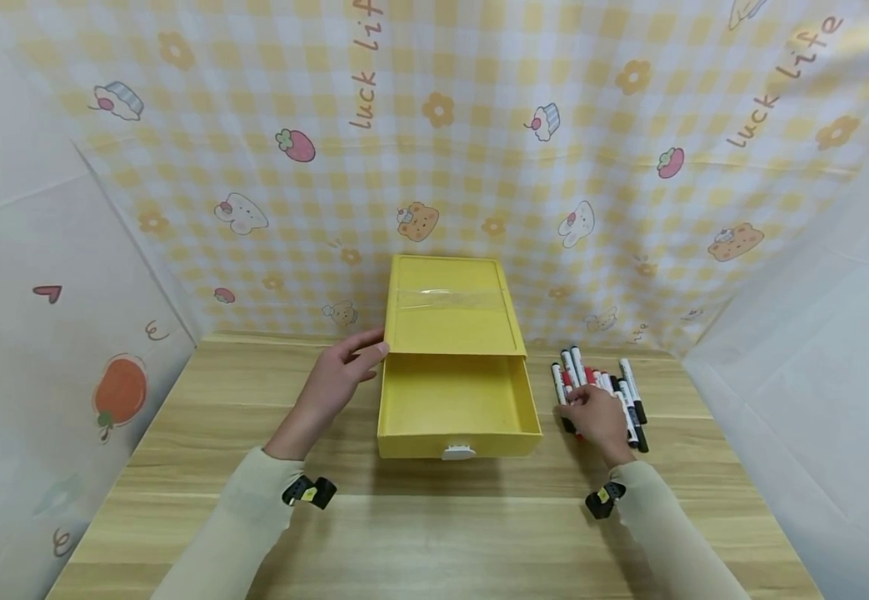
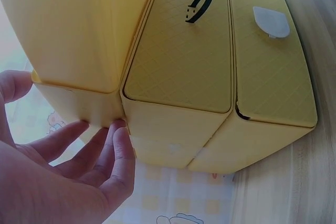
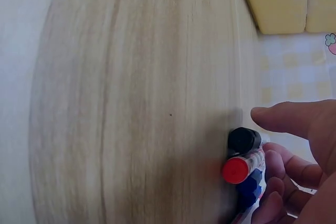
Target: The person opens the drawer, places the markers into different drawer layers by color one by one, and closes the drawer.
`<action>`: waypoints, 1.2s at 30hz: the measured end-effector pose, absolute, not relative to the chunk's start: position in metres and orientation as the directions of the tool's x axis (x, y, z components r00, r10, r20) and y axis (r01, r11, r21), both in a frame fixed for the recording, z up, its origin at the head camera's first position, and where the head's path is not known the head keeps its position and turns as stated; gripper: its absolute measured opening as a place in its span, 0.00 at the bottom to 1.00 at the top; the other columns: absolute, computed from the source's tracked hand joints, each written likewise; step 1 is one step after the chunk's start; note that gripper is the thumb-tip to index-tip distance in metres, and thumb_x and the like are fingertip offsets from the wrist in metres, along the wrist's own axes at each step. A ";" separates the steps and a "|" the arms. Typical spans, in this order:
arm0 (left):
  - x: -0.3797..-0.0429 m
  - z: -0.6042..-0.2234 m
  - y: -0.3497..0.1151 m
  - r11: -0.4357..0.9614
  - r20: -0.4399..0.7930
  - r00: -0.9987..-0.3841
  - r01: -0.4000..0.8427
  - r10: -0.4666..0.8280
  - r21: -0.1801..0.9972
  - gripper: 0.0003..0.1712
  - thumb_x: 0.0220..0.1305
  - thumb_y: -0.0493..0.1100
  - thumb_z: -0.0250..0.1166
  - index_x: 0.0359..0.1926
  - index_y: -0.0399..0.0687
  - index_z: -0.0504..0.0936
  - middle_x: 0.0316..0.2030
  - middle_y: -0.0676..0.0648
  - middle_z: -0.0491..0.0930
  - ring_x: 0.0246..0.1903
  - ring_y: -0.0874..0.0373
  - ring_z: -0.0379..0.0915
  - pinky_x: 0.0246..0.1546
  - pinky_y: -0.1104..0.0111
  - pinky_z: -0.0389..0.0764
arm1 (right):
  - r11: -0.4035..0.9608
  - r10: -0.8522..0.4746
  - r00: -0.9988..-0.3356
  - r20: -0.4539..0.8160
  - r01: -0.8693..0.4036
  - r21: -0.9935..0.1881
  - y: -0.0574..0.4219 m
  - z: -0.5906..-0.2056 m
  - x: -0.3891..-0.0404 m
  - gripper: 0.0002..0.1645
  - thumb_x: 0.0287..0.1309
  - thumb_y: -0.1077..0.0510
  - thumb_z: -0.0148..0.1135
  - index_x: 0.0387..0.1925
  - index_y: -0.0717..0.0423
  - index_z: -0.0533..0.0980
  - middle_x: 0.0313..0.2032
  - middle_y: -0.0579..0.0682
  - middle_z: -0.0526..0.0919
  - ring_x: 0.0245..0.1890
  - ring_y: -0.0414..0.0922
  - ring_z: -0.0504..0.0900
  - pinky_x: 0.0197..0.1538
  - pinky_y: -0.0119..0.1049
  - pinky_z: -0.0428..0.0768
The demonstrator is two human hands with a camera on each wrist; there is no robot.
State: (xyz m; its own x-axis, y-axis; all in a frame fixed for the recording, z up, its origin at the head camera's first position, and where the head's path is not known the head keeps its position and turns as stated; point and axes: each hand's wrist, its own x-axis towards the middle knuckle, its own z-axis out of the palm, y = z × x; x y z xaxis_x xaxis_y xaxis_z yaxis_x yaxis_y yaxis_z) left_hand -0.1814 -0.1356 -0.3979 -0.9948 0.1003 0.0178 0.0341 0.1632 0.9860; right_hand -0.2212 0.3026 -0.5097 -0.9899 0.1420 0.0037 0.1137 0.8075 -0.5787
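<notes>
Touching drawer box — L hand; R hand at markers — both grips unclenched.

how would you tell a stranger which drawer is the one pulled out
On the wooden table, find the yellow drawer unit in front of the checked cloth. The one meant is its top drawer, with a white handle on the front. Unlike the middle drawer and bottom drawer, it juts out, its bare inside showing.

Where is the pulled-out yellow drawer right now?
At the head view's lower centre, the pulled-out yellow drawer sits between the left hand and the markers.
</notes>
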 end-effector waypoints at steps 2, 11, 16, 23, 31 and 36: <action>-0.182 -0.398 -0.136 0.165 0.017 -0.995 0.034 0.101 0.986 0.33 0.83 0.53 0.64 0.78 0.38 0.76 0.77 0.38 0.72 0.70 0.40 0.75 0.68 0.47 0.81 | 0.812 0.141 -0.990 -0.001 0.117 -0.572 0.302 -0.510 -0.221 0.18 0.59 0.54 0.82 0.41 0.64 0.85 0.29 0.52 0.85 0.27 0.46 0.79 0.29 0.38 0.75; -0.182 -0.398 -0.136 0.168 0.017 -0.995 0.033 0.100 0.985 0.33 0.83 0.54 0.63 0.78 0.39 0.75 0.78 0.39 0.72 0.71 0.39 0.75 0.69 0.46 0.81 | 0.848 0.132 -0.991 -0.023 0.125 -0.515 0.302 -0.511 -0.222 0.16 0.60 0.50 0.82 0.36 0.59 0.89 0.33 0.52 0.88 0.33 0.50 0.82 0.33 0.40 0.77; -0.182 -0.398 -0.136 0.167 0.015 -0.995 0.031 0.097 0.985 0.33 0.84 0.53 0.63 0.78 0.38 0.75 0.78 0.38 0.72 0.71 0.39 0.74 0.69 0.46 0.81 | 0.852 0.123 -0.992 -0.027 0.120 -0.509 0.303 -0.511 -0.222 0.15 0.60 0.49 0.81 0.33 0.57 0.90 0.30 0.50 0.89 0.32 0.49 0.83 0.31 0.40 0.77; -0.182 -0.399 -0.136 0.167 0.017 -0.995 0.034 0.102 0.985 0.33 0.83 0.53 0.63 0.78 0.38 0.75 0.77 0.38 0.72 0.71 0.39 0.75 0.69 0.47 0.81 | 0.841 0.154 -0.988 -0.026 0.145 -0.521 0.300 -0.510 -0.221 0.13 0.59 0.50 0.78 0.31 0.56 0.89 0.29 0.50 0.88 0.30 0.49 0.82 0.28 0.39 0.75; -0.181 -0.399 -0.136 0.165 0.021 -0.995 0.038 0.101 0.986 0.33 0.83 0.53 0.64 0.78 0.39 0.76 0.78 0.39 0.72 0.71 0.40 0.75 0.68 0.47 0.81 | 0.814 0.171 -0.985 -0.022 0.154 -0.560 0.297 -0.509 -0.218 0.15 0.61 0.48 0.77 0.34 0.57 0.87 0.25 0.49 0.84 0.25 0.47 0.78 0.25 0.39 0.71; -0.181 -0.399 -0.135 0.162 0.019 -0.995 0.035 0.099 0.986 0.33 0.83 0.53 0.64 0.78 0.39 0.76 0.77 0.38 0.72 0.71 0.40 0.75 0.68 0.47 0.81 | 0.782 0.178 -0.984 -0.026 0.158 -0.603 0.299 -0.510 -0.220 0.16 0.62 0.49 0.77 0.37 0.61 0.88 0.23 0.48 0.84 0.20 0.45 0.78 0.22 0.38 0.73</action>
State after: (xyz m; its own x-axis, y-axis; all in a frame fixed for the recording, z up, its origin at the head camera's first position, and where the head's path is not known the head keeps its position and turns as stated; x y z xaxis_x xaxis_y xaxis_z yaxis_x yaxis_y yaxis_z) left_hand -0.1808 -0.1355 -0.3988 -0.9949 0.0987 0.0193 0.0352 0.1623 0.9861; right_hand -0.2197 0.2990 -0.5098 -0.9836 0.1782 -0.0262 0.1578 0.7820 -0.6029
